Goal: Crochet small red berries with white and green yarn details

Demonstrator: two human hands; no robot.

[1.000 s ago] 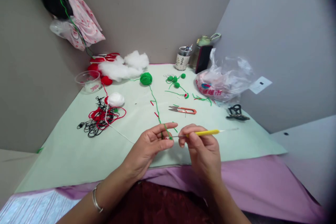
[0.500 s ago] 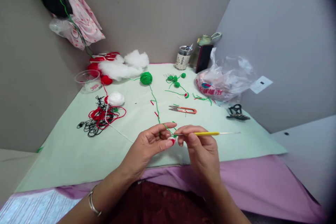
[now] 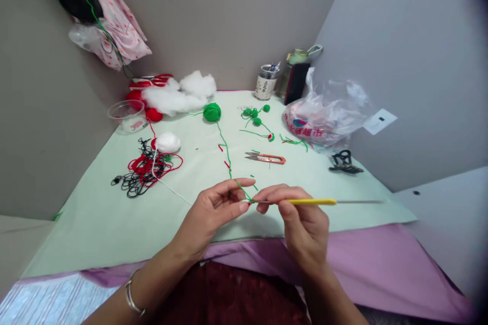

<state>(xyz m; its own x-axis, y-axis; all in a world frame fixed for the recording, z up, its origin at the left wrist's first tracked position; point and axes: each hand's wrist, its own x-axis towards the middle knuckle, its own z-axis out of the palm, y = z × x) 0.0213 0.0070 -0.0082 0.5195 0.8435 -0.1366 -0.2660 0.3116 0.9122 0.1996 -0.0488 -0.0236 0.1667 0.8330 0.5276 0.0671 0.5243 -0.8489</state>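
Between the thumb and fingers of my left hand (image 3: 217,208) is a small crocheted piece (image 3: 248,202) in red, white and green, mostly hidden by the fingertips. Green yarn (image 3: 227,155) runs from the green yarn ball (image 3: 212,112) over my raised left index finger to this piece. My right hand (image 3: 301,218) grips a crochet hook (image 3: 312,202) with a yellow handle, held level. The hook's thin metal tip meets the green yarn at the piece. Ahead of the hands lie orange-handled thread snips (image 3: 266,158) and short yarn scraps (image 3: 227,165).
On the left are a tangle of black and red yarn (image 3: 141,172), a white yarn ball (image 3: 168,142), a clear plastic tub (image 3: 127,117) and white stuffing (image 3: 171,96). Small green crocheted pieces (image 3: 254,113), a pen jar (image 3: 266,83), a plastic bag (image 3: 324,117) and a black claw clip (image 3: 345,162) lie farther right.
My right hand and the crochet hook have shifted right, away from the left fingers. The crocheted piece has turned and shows less red. My left hand stays nearly in place.
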